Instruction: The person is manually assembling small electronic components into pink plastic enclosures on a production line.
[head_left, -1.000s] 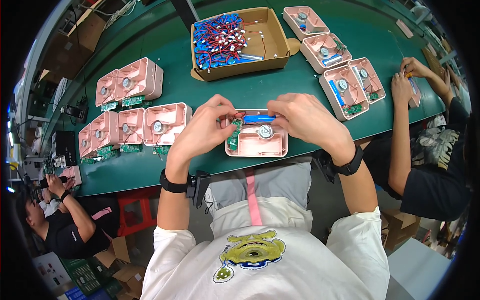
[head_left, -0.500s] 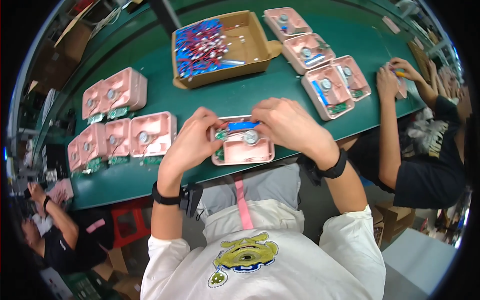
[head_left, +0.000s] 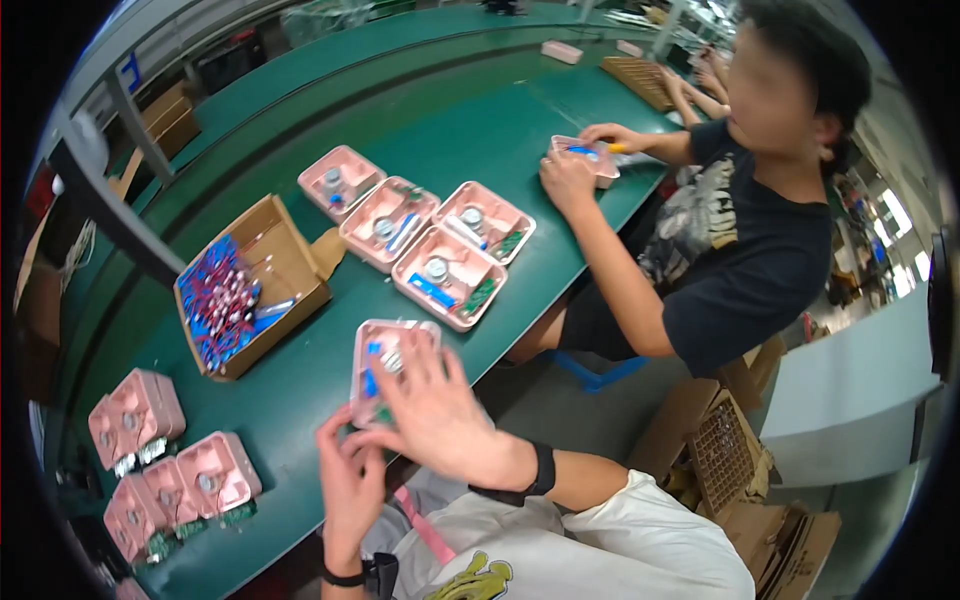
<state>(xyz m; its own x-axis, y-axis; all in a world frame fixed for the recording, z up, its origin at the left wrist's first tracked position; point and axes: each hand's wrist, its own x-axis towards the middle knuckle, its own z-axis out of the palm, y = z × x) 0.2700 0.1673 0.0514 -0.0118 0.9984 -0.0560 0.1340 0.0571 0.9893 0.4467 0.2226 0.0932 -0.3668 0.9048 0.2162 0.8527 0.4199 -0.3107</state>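
Note:
In front of me a pink plastic housing (head_left: 366,335) sits on the green table, with a blue battery (head_left: 371,378) along its left side. My right hand (head_left: 435,408) lies over it, fingers stretched and spread, partly covering a round silver speaker (head_left: 393,361). A bit of green circuit board shows near the right thumb. At the housing's near corner is my left hand (head_left: 350,468), its fingers bent and apart; nothing is visible in it. Whether it touches the housing is unclear from the blur.
Left of the housing stands a cardboard box (head_left: 262,345) of blue batteries with wires. Several pink housings with speakers, batteries and boards (head_left: 450,278) are beyond it; others (head_left: 215,478) lie at the left. On the right, a co-worker (head_left: 740,230) handles another housing (head_left: 585,160).
The view has swung to the right. My fingers have come off the battery; the right hand is now spread over the housing, and the left has drawn to its near corner.

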